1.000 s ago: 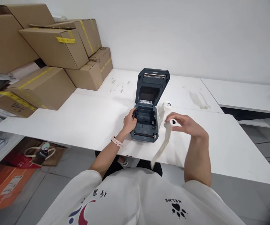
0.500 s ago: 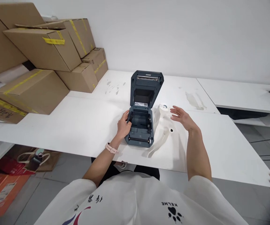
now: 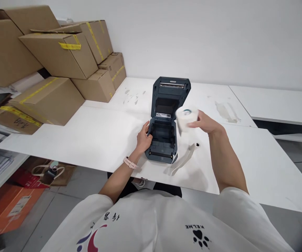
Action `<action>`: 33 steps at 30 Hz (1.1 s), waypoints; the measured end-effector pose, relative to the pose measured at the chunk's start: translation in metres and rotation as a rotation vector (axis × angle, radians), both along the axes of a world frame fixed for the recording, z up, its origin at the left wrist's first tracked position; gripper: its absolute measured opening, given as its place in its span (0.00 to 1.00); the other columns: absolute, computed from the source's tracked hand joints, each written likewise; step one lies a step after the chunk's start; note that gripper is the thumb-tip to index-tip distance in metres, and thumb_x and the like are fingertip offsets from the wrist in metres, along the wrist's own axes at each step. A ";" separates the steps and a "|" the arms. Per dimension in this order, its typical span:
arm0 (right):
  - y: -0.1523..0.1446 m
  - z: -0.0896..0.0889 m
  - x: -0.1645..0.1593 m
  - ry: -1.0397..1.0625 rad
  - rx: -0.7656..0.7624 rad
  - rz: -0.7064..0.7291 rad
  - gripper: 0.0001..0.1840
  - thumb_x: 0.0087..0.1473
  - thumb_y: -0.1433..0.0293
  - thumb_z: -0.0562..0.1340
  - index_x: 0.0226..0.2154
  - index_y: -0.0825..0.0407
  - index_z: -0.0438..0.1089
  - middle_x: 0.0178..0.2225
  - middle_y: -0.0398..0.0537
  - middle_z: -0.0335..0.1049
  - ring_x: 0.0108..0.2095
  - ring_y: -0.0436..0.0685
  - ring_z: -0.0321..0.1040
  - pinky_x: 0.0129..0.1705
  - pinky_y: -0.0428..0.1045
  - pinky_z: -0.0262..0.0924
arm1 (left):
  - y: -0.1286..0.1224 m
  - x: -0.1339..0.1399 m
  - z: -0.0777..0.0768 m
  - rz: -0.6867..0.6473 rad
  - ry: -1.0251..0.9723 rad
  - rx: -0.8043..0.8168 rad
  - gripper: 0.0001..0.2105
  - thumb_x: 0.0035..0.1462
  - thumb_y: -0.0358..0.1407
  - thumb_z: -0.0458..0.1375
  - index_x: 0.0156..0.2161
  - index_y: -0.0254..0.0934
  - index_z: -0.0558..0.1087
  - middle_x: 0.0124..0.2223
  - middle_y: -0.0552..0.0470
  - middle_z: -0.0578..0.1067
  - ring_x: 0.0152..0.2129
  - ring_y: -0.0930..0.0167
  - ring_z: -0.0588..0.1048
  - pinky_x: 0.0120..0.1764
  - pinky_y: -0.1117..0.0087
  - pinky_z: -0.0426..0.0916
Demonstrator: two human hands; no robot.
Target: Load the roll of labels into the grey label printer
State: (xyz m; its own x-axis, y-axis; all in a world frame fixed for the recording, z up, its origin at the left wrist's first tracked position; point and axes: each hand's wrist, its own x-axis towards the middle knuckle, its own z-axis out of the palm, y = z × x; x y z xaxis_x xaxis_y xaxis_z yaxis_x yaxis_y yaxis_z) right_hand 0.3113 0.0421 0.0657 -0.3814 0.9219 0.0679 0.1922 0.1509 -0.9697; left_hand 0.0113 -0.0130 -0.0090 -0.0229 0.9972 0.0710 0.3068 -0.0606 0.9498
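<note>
Right hand (image 3: 205, 122) curled at the side of a large white paper roll (image 3: 186, 121), the thumb is laid across the near face and the fingers are mostly hidden behind. The roll is slightly blurred, its teal-ringed core is turned upward, and it is held just beside the right edge of a dark blue-grey label printer (image 3: 162, 145); whether the two are touching cannot be told.

The printer's rim is gripped on its left side by the left hand (image 3: 143, 140), with the thumb hooked over the inner edge and the fingers spread along the outside. A pink wristband (image 3: 130, 162) is worn on that arm. The printer's lid (image 3: 171, 91) is tilted up and back, so that the roll bay is exposed.

On the white table (image 3: 109, 136), to the right of the printer and nearer the wearer, a small, nearly used-up roll (image 3: 194, 146) is seen lying, its dark core hole turned to the right and a paper strip (image 3: 181, 163) trailed from it toward the front edge. Cardboard boxes (image 3: 58, 57), sealed with yellow tape (image 3: 70, 46), are stacked at the left.
</note>
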 end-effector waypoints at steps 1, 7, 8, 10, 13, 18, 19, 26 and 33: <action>-0.005 0.017 -0.015 -0.129 0.067 0.080 0.38 0.37 0.50 0.74 0.49 0.48 0.71 0.49 0.51 0.76 0.50 0.68 0.73 0.50 0.59 0.69 | 0.000 0.000 0.000 -0.002 0.000 0.000 0.40 0.48 0.24 0.54 0.68 0.42 0.59 0.63 0.46 0.73 0.61 0.59 0.71 0.62 0.53 0.65; -0.007 0.045 -0.116 -1.053 0.339 0.310 0.35 0.44 0.55 0.70 0.54 0.49 0.68 0.52 0.55 0.72 0.52 0.71 0.70 0.51 0.62 0.65 | -0.001 0.001 0.003 0.031 0.038 -0.025 0.39 0.48 0.23 0.54 0.68 0.41 0.59 0.62 0.45 0.74 0.59 0.59 0.73 0.62 0.52 0.65; -0.004 0.038 -0.126 -1.143 0.330 0.315 0.35 0.45 0.56 0.70 0.54 0.50 0.67 0.52 0.57 0.72 0.51 0.72 0.71 0.50 0.62 0.65 | -0.002 0.001 0.004 0.033 0.042 -0.030 0.39 0.48 0.23 0.54 0.68 0.41 0.59 0.62 0.45 0.74 0.59 0.59 0.73 0.62 0.52 0.65; 0.001 0.021 -0.138 -1.241 0.294 0.327 0.35 0.46 0.56 0.69 0.55 0.51 0.67 0.53 0.59 0.72 0.51 0.73 0.71 0.49 0.62 0.66 | -0.003 0.001 0.007 0.027 0.055 -0.040 0.39 0.49 0.23 0.53 0.68 0.40 0.59 0.63 0.45 0.73 0.60 0.59 0.72 0.61 0.53 0.65; -0.003 0.005 -0.140 -1.274 0.268 0.304 0.38 0.50 0.57 0.68 0.59 0.56 0.64 0.55 0.64 0.70 0.53 0.75 0.70 0.51 0.62 0.66 | -0.005 0.001 0.011 0.022 0.067 -0.039 0.38 0.49 0.23 0.53 0.68 0.39 0.59 0.63 0.43 0.73 0.61 0.59 0.71 0.62 0.53 0.64; -0.059 0.003 -0.120 -1.089 0.486 0.164 0.29 0.63 0.62 0.59 0.63 0.55 0.62 0.62 0.61 0.66 0.62 0.71 0.63 0.61 0.64 0.60 | -0.003 0.001 0.004 0.011 -0.010 -0.006 0.37 0.49 0.22 0.52 0.66 0.41 0.62 0.62 0.45 0.74 0.61 0.61 0.71 0.63 0.54 0.64; -0.076 0.001 -0.116 -1.013 0.535 0.138 0.27 0.65 0.62 0.57 0.63 0.54 0.62 0.63 0.59 0.65 0.63 0.70 0.62 0.62 0.64 0.60 | -0.002 0.001 0.001 0.011 -0.045 -0.002 0.37 0.49 0.23 0.52 0.66 0.41 0.62 0.62 0.45 0.74 0.61 0.61 0.71 0.63 0.55 0.64; -0.148 -0.047 -0.120 -0.803 0.533 0.016 0.29 0.67 0.54 0.53 0.64 0.49 0.64 0.69 0.56 0.57 0.70 0.66 0.52 0.69 0.66 0.53 | -0.003 0.003 -0.010 -0.038 -0.376 -0.018 0.31 0.51 0.27 0.54 0.63 0.37 0.64 0.67 0.44 0.67 0.64 0.63 0.67 0.65 0.60 0.63; -0.146 -0.052 -0.121 -0.750 0.526 0.023 0.30 0.67 0.54 0.54 0.68 0.41 0.58 0.71 0.50 0.51 0.72 0.65 0.47 0.71 0.68 0.47 | -0.007 0.000 -0.006 -0.072 -0.389 -0.075 0.31 0.55 0.32 0.55 0.66 0.40 0.61 0.69 0.45 0.63 0.66 0.63 0.63 0.66 0.61 0.61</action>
